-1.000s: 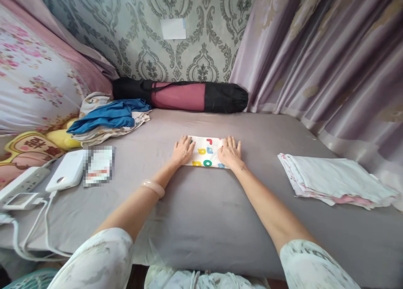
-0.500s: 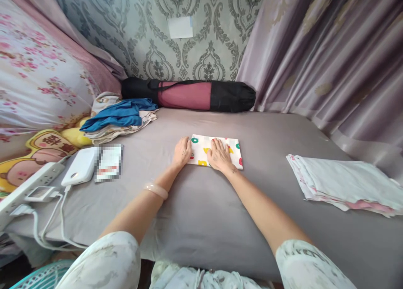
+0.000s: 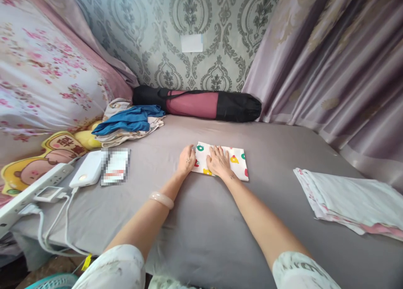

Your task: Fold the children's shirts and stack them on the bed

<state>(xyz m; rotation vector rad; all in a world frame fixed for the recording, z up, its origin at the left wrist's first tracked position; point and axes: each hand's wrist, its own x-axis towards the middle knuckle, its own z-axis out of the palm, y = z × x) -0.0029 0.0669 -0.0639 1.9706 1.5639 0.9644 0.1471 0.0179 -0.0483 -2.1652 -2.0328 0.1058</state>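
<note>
A folded white cloth (image 3: pixel 239 163) with green, yellow and red printed shapes lies flat on the grey bed sheet in front of me. At its left edge, my left hand (image 3: pixel 187 160) has its fingers curled together around the fabric. Those fingertips are partly hidden. My right hand (image 3: pixel 218 161) rests palm down on the cloth's upper face, left of its middle, with fingers stretched out and slightly apart. It covers part of the print.
A stack of folded pale cloths (image 3: pixel 352 201) lies at right. Rumpled clothes (image 3: pixel 129 121) sit back left, near a long black and pink bag (image 3: pixel 195 104) along the wall. A power strip (image 3: pixel 40 188), white power bank (image 3: pixel 88 169) and cables occupy the left edge.
The view has shifted, so the surroundings sit lower and further right. My right hand has slid left over the cloth, closer to my left hand, which stays at the left edge.
</note>
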